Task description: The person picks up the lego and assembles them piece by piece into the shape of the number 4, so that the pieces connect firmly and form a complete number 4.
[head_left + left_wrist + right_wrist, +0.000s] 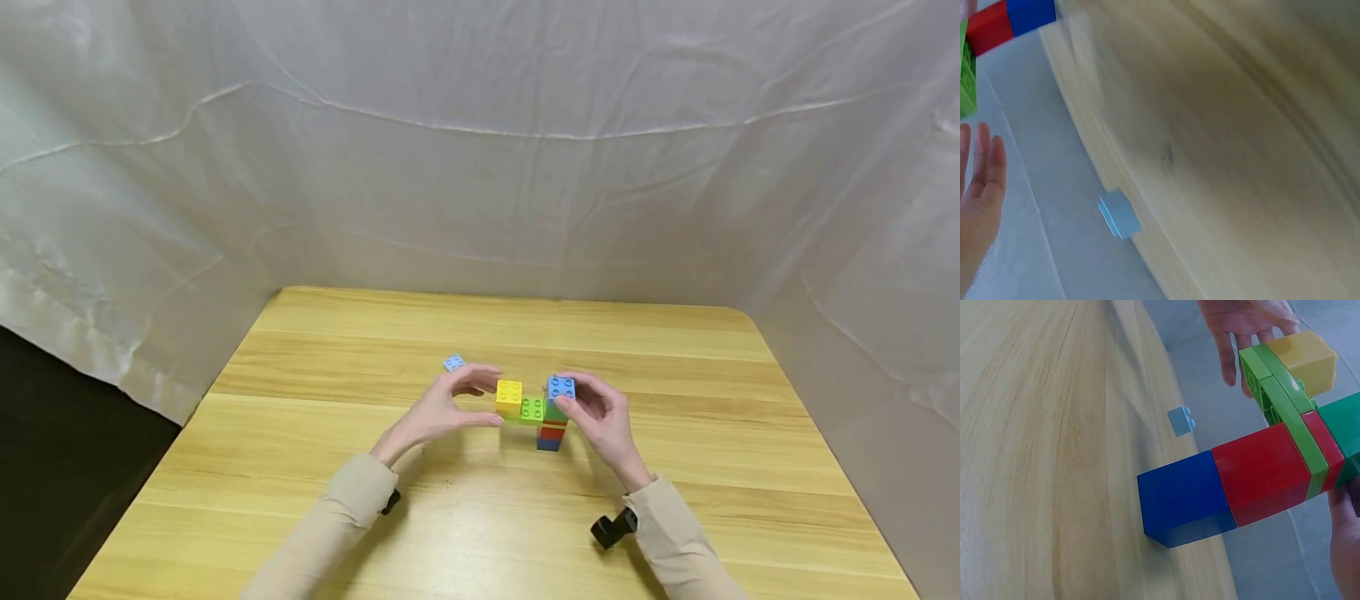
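Observation:
My right hand grips the upper part of a toy-brick tower, its thumb on the front by the light blue top brick. Below, the tower has a green brick, a thin red piece, a light green piece, a red brick and a dark blue brick at the foot. The light green part juts out leftward and bears a yellow brick. Around that yellow brick, my left hand has thumb and fingers spread; the left wrist view shows its fingers straight, apart from the light green part.
A loose light blue brick lies on the wooden table beyond my left hand. Pale cloth hangs round the back and sides of the table. A black wrist device sits under the right sleeve.

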A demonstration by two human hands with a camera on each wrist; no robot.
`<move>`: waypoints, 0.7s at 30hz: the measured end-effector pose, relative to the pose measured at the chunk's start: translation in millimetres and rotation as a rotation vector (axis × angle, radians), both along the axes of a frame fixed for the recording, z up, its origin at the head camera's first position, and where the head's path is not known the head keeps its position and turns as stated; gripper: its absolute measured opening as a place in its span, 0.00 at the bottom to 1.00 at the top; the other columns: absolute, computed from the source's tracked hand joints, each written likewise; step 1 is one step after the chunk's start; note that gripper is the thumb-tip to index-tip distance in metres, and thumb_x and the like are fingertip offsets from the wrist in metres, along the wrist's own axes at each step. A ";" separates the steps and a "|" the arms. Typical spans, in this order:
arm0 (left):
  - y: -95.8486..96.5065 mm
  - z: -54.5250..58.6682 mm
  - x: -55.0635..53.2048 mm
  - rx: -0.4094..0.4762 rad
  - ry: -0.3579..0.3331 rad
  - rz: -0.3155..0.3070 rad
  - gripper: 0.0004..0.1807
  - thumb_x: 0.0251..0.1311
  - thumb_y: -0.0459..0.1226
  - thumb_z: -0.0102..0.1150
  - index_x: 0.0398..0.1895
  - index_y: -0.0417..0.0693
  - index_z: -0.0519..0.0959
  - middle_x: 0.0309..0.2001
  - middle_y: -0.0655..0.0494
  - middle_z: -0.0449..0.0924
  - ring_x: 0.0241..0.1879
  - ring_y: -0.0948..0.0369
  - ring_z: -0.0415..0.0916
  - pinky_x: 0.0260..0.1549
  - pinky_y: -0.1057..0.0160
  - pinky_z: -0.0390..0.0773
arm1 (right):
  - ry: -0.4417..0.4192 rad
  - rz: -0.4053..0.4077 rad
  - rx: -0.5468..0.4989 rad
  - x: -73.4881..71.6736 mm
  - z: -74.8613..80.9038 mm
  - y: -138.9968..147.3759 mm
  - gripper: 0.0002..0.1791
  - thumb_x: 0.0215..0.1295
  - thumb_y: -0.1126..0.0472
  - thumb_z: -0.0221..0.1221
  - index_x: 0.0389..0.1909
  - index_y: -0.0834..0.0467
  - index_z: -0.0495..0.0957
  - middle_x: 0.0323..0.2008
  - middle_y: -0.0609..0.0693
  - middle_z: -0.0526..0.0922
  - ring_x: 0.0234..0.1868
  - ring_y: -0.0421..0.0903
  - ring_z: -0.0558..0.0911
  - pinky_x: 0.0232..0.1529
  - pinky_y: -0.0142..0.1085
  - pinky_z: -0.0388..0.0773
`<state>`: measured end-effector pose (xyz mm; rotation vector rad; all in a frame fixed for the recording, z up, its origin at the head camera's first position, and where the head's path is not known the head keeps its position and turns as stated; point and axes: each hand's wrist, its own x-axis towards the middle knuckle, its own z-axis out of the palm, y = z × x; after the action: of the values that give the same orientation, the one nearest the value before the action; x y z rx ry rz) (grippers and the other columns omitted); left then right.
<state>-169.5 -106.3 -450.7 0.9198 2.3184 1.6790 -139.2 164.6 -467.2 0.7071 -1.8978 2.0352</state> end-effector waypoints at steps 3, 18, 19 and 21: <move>-7.5 0.0 -5.2 0.010 -0.006 0.012 0.37 0.51 0.34 0.77 0.66 0.48 0.72 0.59 0.43 0.80 0.59 0.45 0.77 0.65 0.46 0.76 | 0.011 0.004 0.000 0.3 -0.1 -0.4 0.18 0.61 0.81 0.58 0.53 0.78 0.74 0.48 0.42 0.87 0.49 0.38 0.85 0.54 0.27 0.82; -33.5 -8.2 -27.4 0.053 -0.010 0.126 0.40 0.50 0.29 0.75 0.68 0.41 0.68 0.63 0.38 0.76 0.64 0.39 0.73 0.70 0.43 0.70 | 0.024 0.004 0.004 0.7 1.1 -2.4 0.17 0.62 0.81 0.57 0.53 0.79 0.73 0.47 0.42 0.88 0.49 0.38 0.85 0.53 0.26 0.83; -34.2 -8.4 -27.8 0.043 -0.010 0.133 0.41 0.50 0.30 0.75 0.68 0.40 0.68 0.64 0.39 0.75 0.65 0.40 0.73 0.70 0.44 0.69 | 0.025 0.006 0.003 0.9 1.1 -2.6 0.18 0.62 0.81 0.57 0.53 0.79 0.73 0.47 0.42 0.88 0.49 0.38 0.85 0.53 0.26 0.82; -35.3 -9.0 -28.8 0.027 -0.008 0.146 0.41 0.50 0.30 0.75 0.69 0.40 0.68 0.65 0.39 0.75 0.66 0.41 0.72 0.72 0.45 0.68 | 0.024 0.010 -0.001 1.2 0.8 -2.3 0.18 0.62 0.82 0.57 0.53 0.79 0.73 0.47 0.42 0.88 0.49 0.38 0.85 0.54 0.26 0.83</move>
<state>-198.3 -141.6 -459.7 0.7638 2.4169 1.7684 -138.0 162.3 -466.3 0.7393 -1.8839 2.0243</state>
